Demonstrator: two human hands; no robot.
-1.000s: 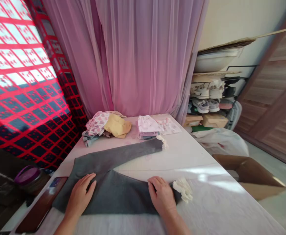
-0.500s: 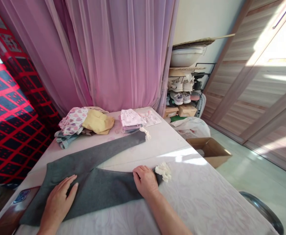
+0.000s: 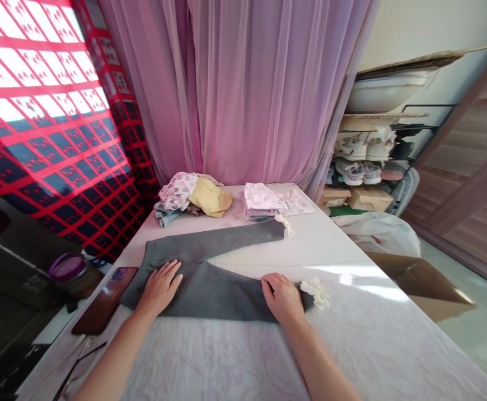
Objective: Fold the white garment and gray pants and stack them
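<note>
A grey cloth garment (image 3: 212, 289), probably a pair of leggings, lies on the table in a bent V shape, with one long leg reaching toward the far side. My left hand (image 3: 160, 288) rests flat on its left part, holding nothing. My right hand (image 3: 282, 298) lies on the lower band close to its right end, with the fingers near the edge. Cream lace trim (image 3: 315, 293) sticks out just past that hand, and a second lace end (image 3: 284, 225) tips the far leg.
A folded pale pink stack (image 3: 262, 203) and a mixed clothing heap (image 3: 188, 196) sit at the table's far end. A phone (image 3: 104, 301) and a jar (image 3: 72, 273) lie left. A cardboard box (image 3: 418, 284) and white bag (image 3: 377, 236) stand right, beyond the table edge.
My view has tilted up, so the table and garment sit higher in the picture. Both hands remain on the grey cloth, which keeps its shape.
</note>
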